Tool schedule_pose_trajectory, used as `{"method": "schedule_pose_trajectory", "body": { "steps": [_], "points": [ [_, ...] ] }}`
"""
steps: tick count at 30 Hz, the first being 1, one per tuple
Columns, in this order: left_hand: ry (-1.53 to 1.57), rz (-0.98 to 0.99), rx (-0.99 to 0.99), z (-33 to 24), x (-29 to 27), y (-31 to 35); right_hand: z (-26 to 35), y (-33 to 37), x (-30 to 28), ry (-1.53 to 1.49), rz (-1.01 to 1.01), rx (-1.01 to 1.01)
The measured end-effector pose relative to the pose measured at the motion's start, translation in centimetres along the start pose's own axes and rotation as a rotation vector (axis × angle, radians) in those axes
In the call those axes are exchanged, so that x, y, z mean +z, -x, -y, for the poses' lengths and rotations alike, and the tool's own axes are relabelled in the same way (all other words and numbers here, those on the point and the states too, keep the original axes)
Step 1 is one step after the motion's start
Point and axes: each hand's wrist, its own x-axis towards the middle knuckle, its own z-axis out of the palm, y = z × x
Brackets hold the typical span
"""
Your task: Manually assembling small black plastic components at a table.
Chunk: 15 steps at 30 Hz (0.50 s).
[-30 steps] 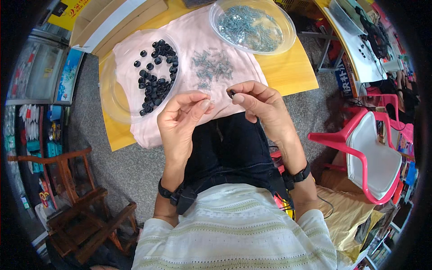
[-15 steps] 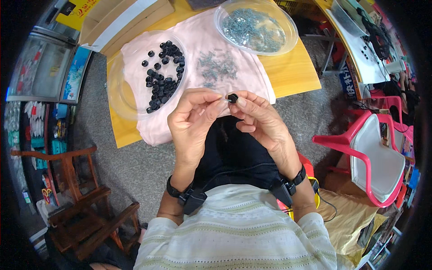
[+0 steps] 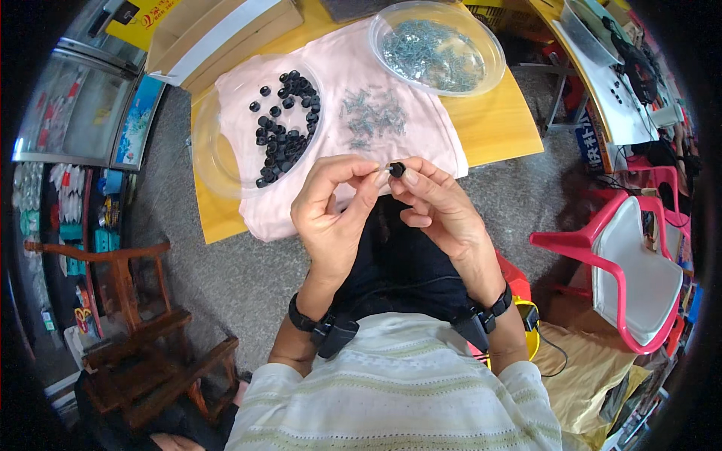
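Observation:
Over my lap, just off the table's near edge, both hands meet fingertip to fingertip. My left hand [image 3: 331,210] pinches a thin metal screw [image 3: 386,168] between thumb and forefinger. A small round black plastic cap [image 3: 396,170] is pinched in my right hand [image 3: 447,214]. The screw's visible end touches or enters the cap; how deep, I cannot tell. Beyond the hands, a loose pile of screws [image 3: 372,116] lies on the pink cloth [image 3: 342,68]. Left of it, several more black caps [image 3: 282,146] lie in a clear shallow tub [image 3: 214,161].
A clear tub [image 3: 500,64] of many screws stands at the table's far right. An open cardboard box [image 3: 218,37] is at the far left of the wooden table [image 3: 500,135]. A pink chair [image 3: 624,263] stands to my right, a brown wooden chair [image 3: 135,301] to my left.
The whole view has shifted slightly, so everything sits a little farther right. Both hands keep their pinches, and the left fingertips look marginally closer to the cap.

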Motion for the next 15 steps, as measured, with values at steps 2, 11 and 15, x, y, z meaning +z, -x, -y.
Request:
{"method": "schedule_pose_trajectory", "body": {
  "steps": [2,11,15],
  "points": [
    [-0.018,0.023,-0.020,-0.25,-0.16,0.24,-0.15,0.02,-0.13,-0.013,-0.001,-0.004],
    [-0.148,0.043,0.095,-0.27,-0.62,0.47,-0.54,-0.20,-0.26,-0.104,0.097,0.014],
    [-0.313,0.061,0.215,-1.07,-0.69,0.13,-0.76,-0.11,-0.38,0.045,0.016,-0.073]
  ]
}}
